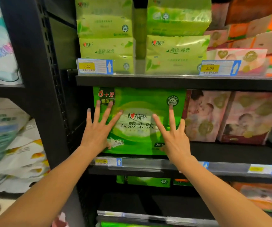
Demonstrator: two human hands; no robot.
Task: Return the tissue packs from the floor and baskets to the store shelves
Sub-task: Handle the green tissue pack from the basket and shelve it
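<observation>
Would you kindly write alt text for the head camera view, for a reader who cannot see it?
Both hands, left and right, press open-fingered against a green tissue pack standing on the middle shelf. Pink packs stand to its right, and lighter green packs are stacked on the shelf above, behind price tags.

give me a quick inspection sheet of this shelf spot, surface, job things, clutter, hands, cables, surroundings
surface: black middle shelf, price tag strip along its front edge
job's things: big green tissue pack upright on the middle shelf, at its left end
clutter: nothing seen
hands: left hand and right hand both flat on the pack's front, fingers spread
cables: nothing seen
surroundings: light green packs on the shelf above, pink packs right of the green one, more packs on the lower shelves and in the bay to the left
</observation>
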